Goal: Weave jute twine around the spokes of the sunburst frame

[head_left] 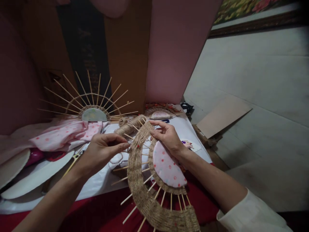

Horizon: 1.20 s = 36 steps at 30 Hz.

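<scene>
A half-round woven twine fan stands tilted in front of me, its wooden sticks poking out past the woven band. At its centre is a pink dotted half-circle of fabric. My right hand grips the fan's upper end, thumb on the near face and fingers behind. Beside the band's outer left edge, my left hand is closed in a pinch on a strand of twine, mostly hidden by the fingertips. A loose loop of twine lies below that hand. Behind the fan rests a roll of twine.
Another stick frame leans against a cardboard box at the back left. Pink dotted cloth, white curved boards and yellow-handled scissors lie left. A third fan sits behind; a flat board is at right.
</scene>
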Available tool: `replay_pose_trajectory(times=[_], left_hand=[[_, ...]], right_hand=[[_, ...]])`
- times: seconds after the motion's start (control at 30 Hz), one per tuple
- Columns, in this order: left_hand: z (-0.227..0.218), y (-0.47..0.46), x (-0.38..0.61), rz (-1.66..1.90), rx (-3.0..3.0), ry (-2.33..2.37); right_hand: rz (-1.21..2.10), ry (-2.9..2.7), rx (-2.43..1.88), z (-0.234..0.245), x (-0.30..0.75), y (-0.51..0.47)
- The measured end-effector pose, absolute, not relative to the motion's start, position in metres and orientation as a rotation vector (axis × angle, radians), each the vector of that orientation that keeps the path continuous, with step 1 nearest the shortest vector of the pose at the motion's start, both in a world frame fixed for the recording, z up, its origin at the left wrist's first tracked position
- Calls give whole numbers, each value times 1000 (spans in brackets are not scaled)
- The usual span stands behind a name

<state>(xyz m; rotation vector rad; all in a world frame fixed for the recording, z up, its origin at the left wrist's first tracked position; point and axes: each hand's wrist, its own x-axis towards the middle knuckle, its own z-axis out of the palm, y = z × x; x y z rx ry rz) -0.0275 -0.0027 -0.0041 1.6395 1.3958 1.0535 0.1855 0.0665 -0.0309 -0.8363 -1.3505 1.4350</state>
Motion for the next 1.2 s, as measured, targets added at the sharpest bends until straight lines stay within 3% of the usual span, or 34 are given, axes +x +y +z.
replay_pose_trajectory(times=[0.27, 0.63, 1.1, 1.2], left_hand=[[0, -16, -21, 914, 2320, 1535], [-6, -20, -12, 761, 2717, 1559], [0, -22, -21, 886, 2742, 1596], [5, -24, -23, 950, 2487, 1543]], right_hand=[[1364, -1344, -913, -34, 189, 75], [1258, -1256, -976, -32, 196, 83], [1354, -1090, -877, -30, 204, 95], [1392, -1040, -835, -28, 205, 94]])
